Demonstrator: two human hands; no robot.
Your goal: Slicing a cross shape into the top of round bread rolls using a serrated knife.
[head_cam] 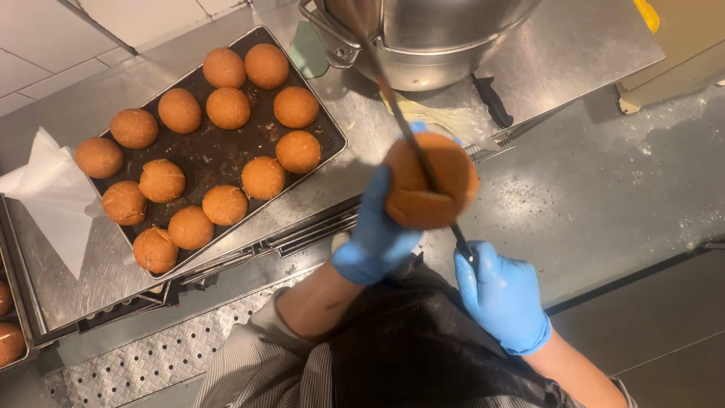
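While cupped in left hand (375,234), bun (430,180) sits at eleven o'clock from right hand (502,296), fist-clenched on knife (411,140), blade lengthwise across crust.

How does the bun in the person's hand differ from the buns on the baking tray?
The held bun is up in the air, gripped by the gloved left hand; the tray buns lie loose on the dark baking tray. A long knife, held by the right hand, crosses the held bun; nothing touches the tray buns. The held bun shows a slit along its lower edge; most tray buns look whole. All are round and golden brown.
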